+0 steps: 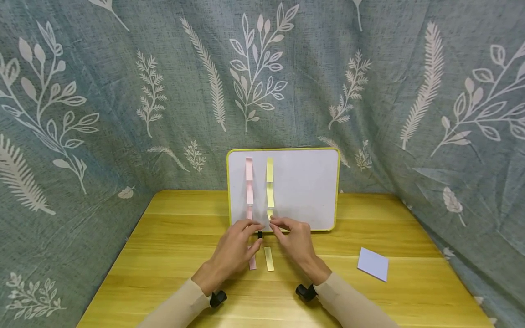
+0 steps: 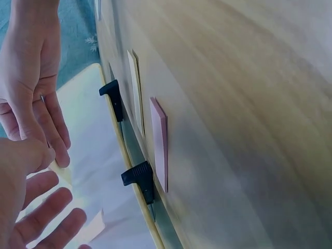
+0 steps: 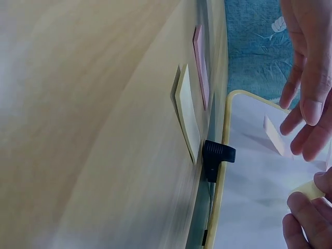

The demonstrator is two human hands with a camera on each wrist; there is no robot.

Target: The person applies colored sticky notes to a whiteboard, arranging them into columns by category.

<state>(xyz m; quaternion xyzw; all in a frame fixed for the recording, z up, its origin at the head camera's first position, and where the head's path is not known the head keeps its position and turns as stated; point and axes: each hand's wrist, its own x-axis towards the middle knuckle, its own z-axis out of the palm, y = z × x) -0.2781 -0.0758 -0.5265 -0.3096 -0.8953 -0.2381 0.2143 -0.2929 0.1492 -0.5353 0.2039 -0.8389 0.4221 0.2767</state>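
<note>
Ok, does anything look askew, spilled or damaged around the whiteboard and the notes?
Nothing looks spilled or damaged. The lavender sticky-note pad lies off to the right on the table, turned at an angle, while the yellow strip pad and pink strip pad point nearly straight at the whiteboard.

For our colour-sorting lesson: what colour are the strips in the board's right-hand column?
Those strips are pale yellow, clearest in the head view.
</note>
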